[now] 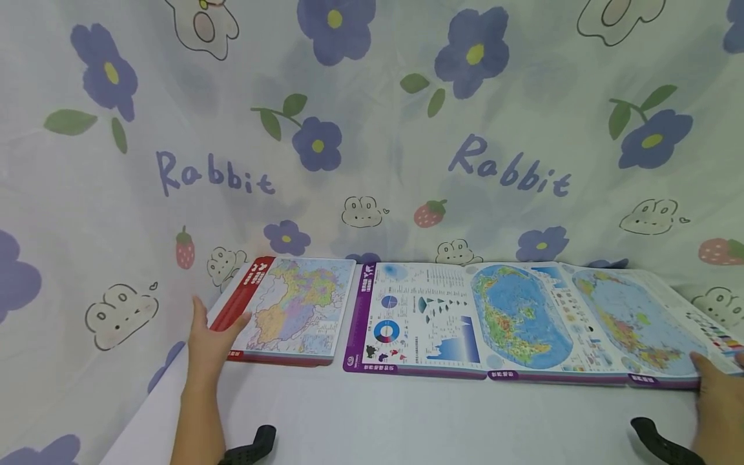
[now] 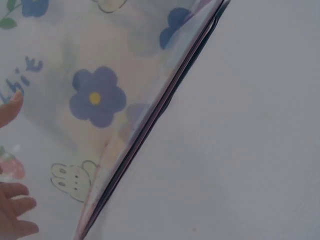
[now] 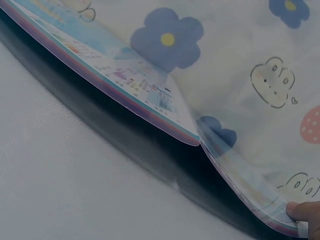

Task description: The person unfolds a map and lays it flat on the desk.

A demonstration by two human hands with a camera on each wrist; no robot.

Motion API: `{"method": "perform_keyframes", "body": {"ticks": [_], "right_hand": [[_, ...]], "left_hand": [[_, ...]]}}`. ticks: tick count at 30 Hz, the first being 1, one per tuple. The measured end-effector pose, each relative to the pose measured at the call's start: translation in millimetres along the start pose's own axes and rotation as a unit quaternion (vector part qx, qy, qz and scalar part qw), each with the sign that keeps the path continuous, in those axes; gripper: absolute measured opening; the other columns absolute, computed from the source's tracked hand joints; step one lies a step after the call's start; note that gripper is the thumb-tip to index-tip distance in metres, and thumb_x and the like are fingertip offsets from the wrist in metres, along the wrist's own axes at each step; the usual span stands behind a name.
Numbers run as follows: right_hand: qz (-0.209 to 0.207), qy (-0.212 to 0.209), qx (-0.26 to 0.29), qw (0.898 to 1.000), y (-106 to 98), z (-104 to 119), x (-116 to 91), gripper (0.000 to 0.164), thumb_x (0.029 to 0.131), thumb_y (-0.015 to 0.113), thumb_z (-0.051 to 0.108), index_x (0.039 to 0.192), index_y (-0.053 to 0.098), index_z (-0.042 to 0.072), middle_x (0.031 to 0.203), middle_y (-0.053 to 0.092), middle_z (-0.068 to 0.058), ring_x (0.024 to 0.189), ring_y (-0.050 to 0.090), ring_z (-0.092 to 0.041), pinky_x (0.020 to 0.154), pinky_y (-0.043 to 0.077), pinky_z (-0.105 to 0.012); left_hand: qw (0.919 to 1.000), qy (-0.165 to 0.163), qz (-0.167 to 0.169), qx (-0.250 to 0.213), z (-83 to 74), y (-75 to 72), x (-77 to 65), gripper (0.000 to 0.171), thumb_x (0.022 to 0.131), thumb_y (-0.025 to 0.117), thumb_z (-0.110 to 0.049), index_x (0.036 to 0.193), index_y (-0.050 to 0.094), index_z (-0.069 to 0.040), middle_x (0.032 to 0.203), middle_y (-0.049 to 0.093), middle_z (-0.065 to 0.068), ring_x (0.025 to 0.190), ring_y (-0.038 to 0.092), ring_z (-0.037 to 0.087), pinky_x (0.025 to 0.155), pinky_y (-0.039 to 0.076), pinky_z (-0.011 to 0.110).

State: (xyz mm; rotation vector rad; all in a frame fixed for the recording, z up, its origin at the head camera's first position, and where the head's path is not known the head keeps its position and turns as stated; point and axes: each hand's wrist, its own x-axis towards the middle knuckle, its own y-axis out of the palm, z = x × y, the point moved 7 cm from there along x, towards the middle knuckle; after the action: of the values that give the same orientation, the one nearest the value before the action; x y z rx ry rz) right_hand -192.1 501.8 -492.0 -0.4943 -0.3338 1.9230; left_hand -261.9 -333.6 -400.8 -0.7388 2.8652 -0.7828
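Purple-edged map (image 1: 523, 320) lies unfolded in panels along R part of worktop (image 1: 418, 420), far edge up by floral curtain (image 1: 378, 103); red-edged map (image 1: 293, 310) sits just to its L, narrow gap betw., one panel showing & thick near edge, so prob. folded. R grip (image 1: 721, 397) at R end of purple one, thumb over its top surface; rest mostly hidden or cut off, can't tell if pinching. L grip (image 1: 210, 342) wide, thumb & fingers spread at L edge of red one; contact unclear. Handling (est.): both light; stiff-ish within a panel, floppy at creases. R wrist view: near edge bowed either side of a fold, dark strip below, so prob. not fully flat. Surface looks glossy, likely slick; creases & corners may bend or tear if yanked. Best hold: outer short edge or near corner, thumb on top, fingers under; support the crease if lifting >1 panel. Room: curtain limits far side, maps crowd each other at gap; most open space = bare worktop on near side.
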Motion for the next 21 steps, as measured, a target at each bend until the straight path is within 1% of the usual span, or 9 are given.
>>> {"method": "perform_keyframes", "body": {"ticks": [3,6,9,10,12,14,18,19,21], "right_hand": [[-0.002,-0.003,-0.007,1.0,-0.2,2.2,-1.5,0.065,0.094,0.05,0.039,0.15,0.018,0.035,0.158,0.015,-0.007,0.144,0.016,-0.029,0.117,0.013,-0.045],[0.004,0.004,-0.007,1.0,-0.6,1.0,-2.7,0.065,0.094,0.05,0.04,0.151,0.018,0.033,0.158,0.014,-0.009,0.144,0.016,-0.029,0.118,0.013,-0.045],[0.003,0.004,-0.007,1.0,-1.0,0.9,-2.3,0.065,0.094,0.05,0.039,0.151,0.018,0.033,0.158,0.014,-0.009,0.144,0.015,-0.03,0.118,0.012,-0.045],[0.005,0.002,-0.006,1.0,-0.8,1.6,-2.0,0.065,0.094,0.05,0.039,0.151,0.018,0.035,0.158,0.013,-0.009,0.144,0.015,-0.029,0.118,0.012,-0.045],[0.007,-0.002,-0.009,1.0,-0.9,2.8,-0.8,0.065,0.095,0.049,0.038,0.15,0.016,0.037,0.158,0.013,-0.008,0.144,0.015,-0.029,0.118,0.013,-0.044],[0.01,-0.008,-0.01,1.0,-0.6,4.2,-0.9,0.064,0.095,0.048,0.038,0.15,0.015,0.037,0.158,0.013,-0.009,0.144,0.016,-0.03,0.118,0.014,-0.044],[0.011,-0.013,-0.018,1.0,-0.5,4.1,-1.5,0.065,0.096,0.045,0.037,0.152,0.013,0.029,0.157,0.013,-0.013,0.143,0.017,-0.032,0.118,0.014,-0.043],[0.013,-0.013,-0.019,1.0,-0.4,3.9,-1.9,0.066,0.096,0.045,0.037,0.153,0.012,0.026,0.157,0.012,-0.014,0.143,0.015,-0.032,0.118,0.012,-0.044],[0.015,-0.006,-0.014,1.0,0.2,3.5,-2.0,0.068,0.096,0.044,0.035,0.153,0.008,0.025,0.157,0.012,-0.014,0.144,0.015,-0.03,0.118,0.012,-0.042]], "left_hand": [[0.9998,-0.01,0.014,0.006,9.4,0.6,3.3,0.11,0.082,0.067,-0.046,0.148,-0.019,-0.027,0.156,0.01,0.021,0.138,0.022,0.044,0.098,0.037,0.059],[0.9998,-0.012,0.013,0.008,18.3,1.4,6.2,0.11,0.083,0.066,-0.045,0.148,-0.02,-0.025,0.157,0.006,0.021,0.14,0.016,0.043,0.1,0.035,0.061],[0.9998,-0.006,0.007,0.016,28.1,3.6,8.7,0.107,0.085,0.065,-0.042,0.149,-0.019,-0.022,0.158,0.0,0.018,0.143,0.008,0.041,0.101,0.033,0.062],[0.9998,-0.004,0.005,0.018,31.9,4.7,9.1,0.107,0.085,0.065,-0.041,0.149,-0.019,-0.022,0.158,0.0,0.018,0.143,0.008,0.041,0.101,0.033,0.062],[0.9995,-0.004,0.007,0.031,39.3,7.2,9.9,0.107,0.086,0.065,-0.04,0.149,-0.019,-0.02,0.158,0.0,0.019,0.143,0.004,0.042,0.102,0.032,0.064],[0.999,-0.012,0.012,0.042,46.9,9.5,10.5,0.107,0.086,0.065,-0.04,0.148,-0.02,-0.019,0.158,0.0,0.02,0.142,-0.002,0.045,0.101,0.029,0.066],[0.9972,-0.027,0.019,0.067,56.3,12.2,12.4,0.11,0.084,0.065,-0.042,0.148,-0.02,-0.014,0.156,0.001,0.025,0.138,-0.013,0.051,0.099,0.024,0.071],[0.9965,-0.03,0.02,0.075,58.0,12.5,13.2,0.11,0.084,0.066,-0.042,0.148,-0.019,-0.013,0.156,0.002,0.026,0.137,-0.014,0.052,0.099,0.022,0.072],[0.9938,-0.026,0.022,0.105,59.9,13.2,14.9,0.111,0.082,0.068,-0.04,0.148,-0.016,-0.008,0.154,0.006,0.029,0.138,-0.008,0.053,0.101,0.017,0.072]]}}
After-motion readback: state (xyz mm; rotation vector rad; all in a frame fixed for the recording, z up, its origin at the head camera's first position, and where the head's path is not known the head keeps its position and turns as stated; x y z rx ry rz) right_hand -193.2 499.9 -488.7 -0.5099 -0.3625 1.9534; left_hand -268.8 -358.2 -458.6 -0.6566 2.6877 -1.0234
